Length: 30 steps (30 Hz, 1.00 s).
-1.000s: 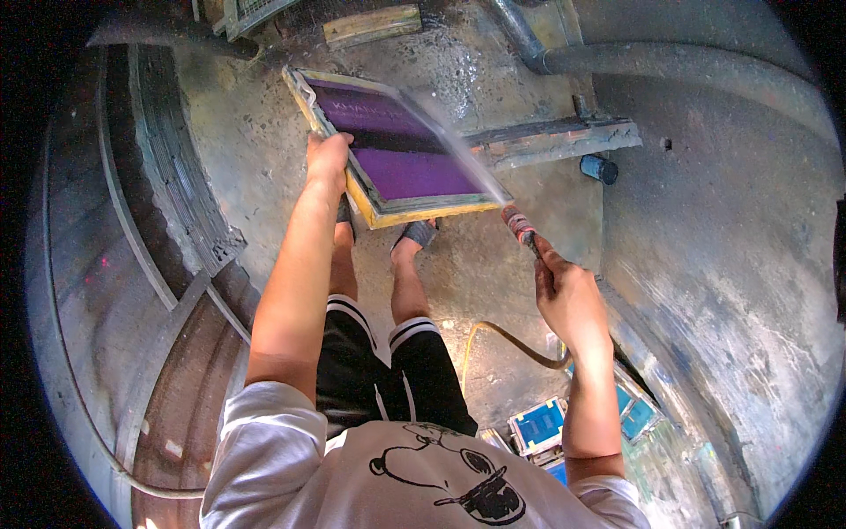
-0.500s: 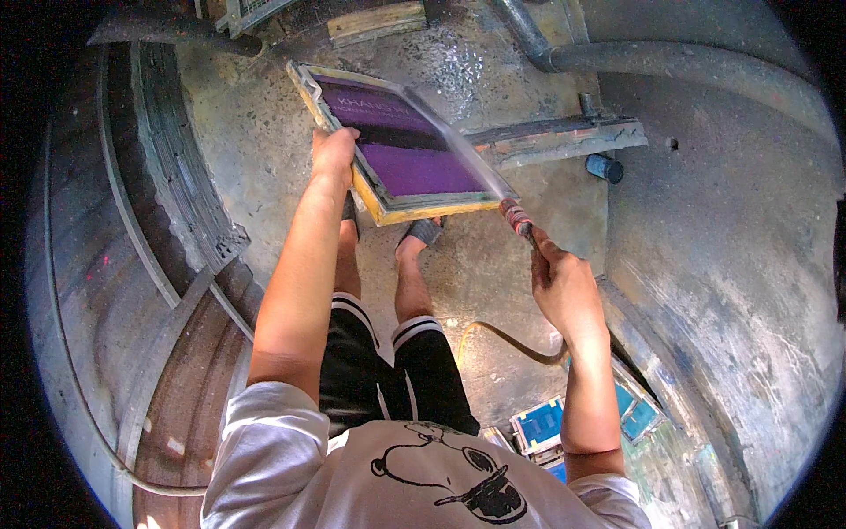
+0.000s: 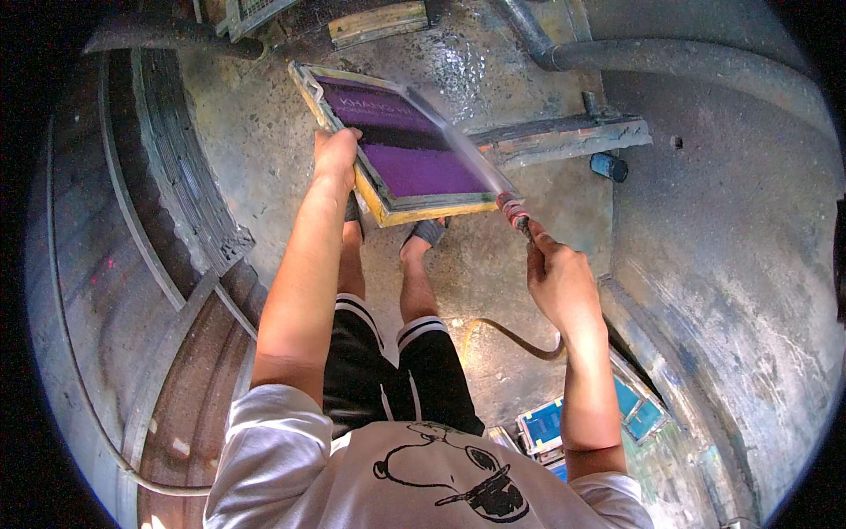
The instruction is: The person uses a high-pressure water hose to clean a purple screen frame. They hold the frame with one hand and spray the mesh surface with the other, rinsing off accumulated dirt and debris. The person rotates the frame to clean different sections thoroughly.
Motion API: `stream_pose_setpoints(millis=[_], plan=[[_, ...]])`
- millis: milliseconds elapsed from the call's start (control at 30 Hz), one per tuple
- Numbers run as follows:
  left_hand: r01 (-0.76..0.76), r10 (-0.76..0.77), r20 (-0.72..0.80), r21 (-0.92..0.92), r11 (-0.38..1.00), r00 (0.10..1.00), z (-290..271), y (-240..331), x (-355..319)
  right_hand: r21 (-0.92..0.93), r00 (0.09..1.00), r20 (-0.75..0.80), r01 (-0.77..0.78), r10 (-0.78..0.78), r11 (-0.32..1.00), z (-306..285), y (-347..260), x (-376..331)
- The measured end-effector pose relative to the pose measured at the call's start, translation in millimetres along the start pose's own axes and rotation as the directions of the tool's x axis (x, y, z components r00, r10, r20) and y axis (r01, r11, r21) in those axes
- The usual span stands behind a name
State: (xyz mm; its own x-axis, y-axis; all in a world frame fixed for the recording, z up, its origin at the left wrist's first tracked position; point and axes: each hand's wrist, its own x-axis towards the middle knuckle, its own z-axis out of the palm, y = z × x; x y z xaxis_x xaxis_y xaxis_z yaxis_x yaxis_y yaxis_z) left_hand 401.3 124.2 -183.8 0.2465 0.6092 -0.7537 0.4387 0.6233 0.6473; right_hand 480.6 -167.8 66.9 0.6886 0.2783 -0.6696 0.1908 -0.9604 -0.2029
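Observation:
A screen printing frame (image 3: 423, 169) with purple mesh, a dark band across it and a worn yellowish edge is held up, tilted, over the floor. My left hand (image 3: 337, 152) grips its left edge, the thumb on the front. My right hand (image 3: 560, 275) is closed round a spray nozzle (image 3: 514, 212) with a reddish end, just beyond the frame's lower right corner. From the nozzle a pale jet of water (image 3: 467, 145) streams up and left along the frame's right side. A yellowish hose (image 3: 515, 338) runs below my right forearm.
More frames with blue mesh (image 3: 544, 425) stand low at the right. A blue-black can (image 3: 609, 167) lies by the right wall, near a concrete ledge (image 3: 564, 139). Thick pipes (image 3: 670, 66) cross the back right. A wooden block (image 3: 379, 25) lies at the far end of the wet floor.
My right hand and the nozzle have shifted very slightly left and up. The frame stays in nearly the same place, and the water still sprays.

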Motion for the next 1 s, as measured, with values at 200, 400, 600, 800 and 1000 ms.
stream_pose_setpoints(millis=[200, 400, 600, 800, 1000], plan=[[-0.003, 0.002, 0.026, 0.014, 1.000, 1.000, 3, 1, -1, -0.025, 1.000, -0.011, 0.012, -0.012, 1.000, 4, 4, 2], [0.034, -0.034, -0.003, 0.024, 0.999, 0.999, 13, 9, -11, -0.029, 1.000, 0.016, -0.015, 0.016, 0.999, 6, 4, 7], [0.030, -0.029, 0.029, -0.017, 0.999, 0.999, 10, 7, -6, -0.016, 0.999, 0.045, -0.016, 0.017, 1.000, 5, 0, 11], [0.015, -0.016, 0.054, 0.014, 1.000, 0.998, 8, 3, 3, -0.028, 1.000, 0.018, -0.024, 0.025, 0.999, 2, -8, 15], [-0.009, 0.009, 0.009, 0.047, 0.999, 1.000, 3, -1, 13, -0.012, 1.000, 0.023, -0.010, 0.010, 1.000, 2, -7, 17]])
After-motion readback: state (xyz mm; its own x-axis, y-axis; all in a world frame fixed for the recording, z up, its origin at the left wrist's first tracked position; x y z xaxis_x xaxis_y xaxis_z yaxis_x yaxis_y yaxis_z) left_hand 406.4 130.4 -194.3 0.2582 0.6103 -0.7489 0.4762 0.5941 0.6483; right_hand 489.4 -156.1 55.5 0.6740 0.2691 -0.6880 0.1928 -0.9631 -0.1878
